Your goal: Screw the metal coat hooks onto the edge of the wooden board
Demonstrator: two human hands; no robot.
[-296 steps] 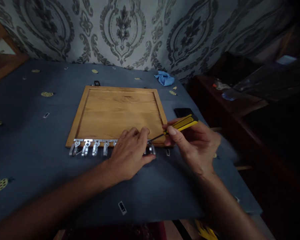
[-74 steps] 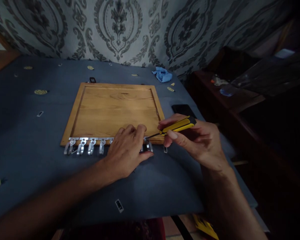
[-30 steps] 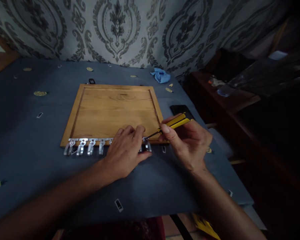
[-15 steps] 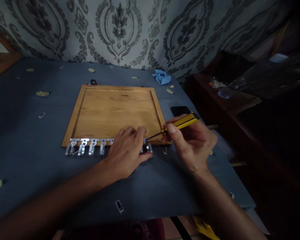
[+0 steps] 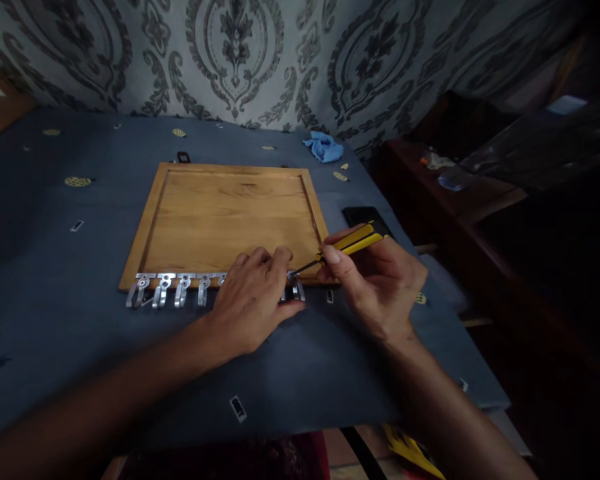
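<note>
A wooden framed panel (image 5: 230,220) lies flat, with a row of silver metal hooks (image 5: 184,288) along its near edge. Over the right part of that row, my left hand (image 5: 254,300) is closed on the hook rail and panel edge. Its fingers rest on top, its thumb stretches along the front, and the hooks under it are hidden. My right hand (image 5: 375,280) pinches a screwdriver (image 5: 353,241) by its yellow and black handle. The screwdriver slants down leftward, its tip at the hook rail's right end beside my left fingers. Whether it sits in a screw is too small to tell.
The table has a blue patterned cloth (image 5: 180,400). A dark phone-like object (image 5: 365,219) lies beyond my right hand, and a crumpled blue cloth (image 5: 324,147) lies at the back. A dark buckle-shaped piece (image 5: 183,157) is behind the panel. Patterned fabric hangs along the far side.
The screwdriver handle has turned a little and shifted slightly left with my right hand. My left hand keeps its place on the hook rail. The whole view has shifted slightly.
</note>
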